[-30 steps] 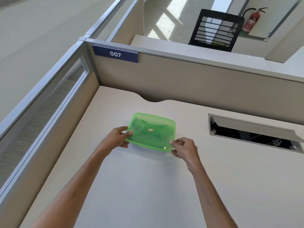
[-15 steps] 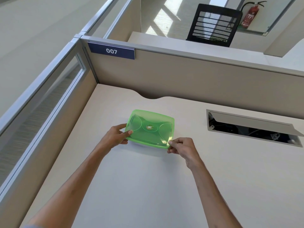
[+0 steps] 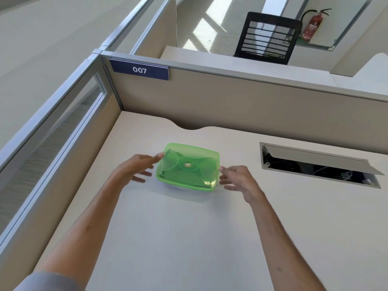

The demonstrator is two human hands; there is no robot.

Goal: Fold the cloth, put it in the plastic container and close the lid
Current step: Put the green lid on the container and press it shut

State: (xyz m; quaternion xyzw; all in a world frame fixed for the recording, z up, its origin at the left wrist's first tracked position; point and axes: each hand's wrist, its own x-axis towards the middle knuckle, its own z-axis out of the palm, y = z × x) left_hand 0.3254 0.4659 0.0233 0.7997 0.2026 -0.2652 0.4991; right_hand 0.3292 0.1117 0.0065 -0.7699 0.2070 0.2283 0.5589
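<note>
- the green plastic container [image 3: 188, 166] sits on the pale desk [image 3: 189, 238], near the middle of the view, with its translucent lid [image 3: 189, 162] lying on top; a small round label shows at the lid's centre.
- the cloth cannot be made out through the green plastic.
- the left hand [image 3: 134, 168] is at the container's 9 o'clock side, fingers spread and loosely extended, gripping nothing; its upper fingertip [image 3: 161, 154] lies at the lid's far-left corner, touching or just short of it, cannot tell which.
- the right hand [image 3: 239, 179] is at the container's 3 o'clock side, fingers apart and relaxed, holding nothing; its fingertips sit just beside the right rim, with contact unclear.
- at 2 o'clock from the container, well apart, a cable hatch [image 3: 319, 164] in the desk stands open.
- at 11 o'clock, a blue plate reading 007 [image 3: 139, 69] is fixed to the partition [image 3: 231, 101].
</note>
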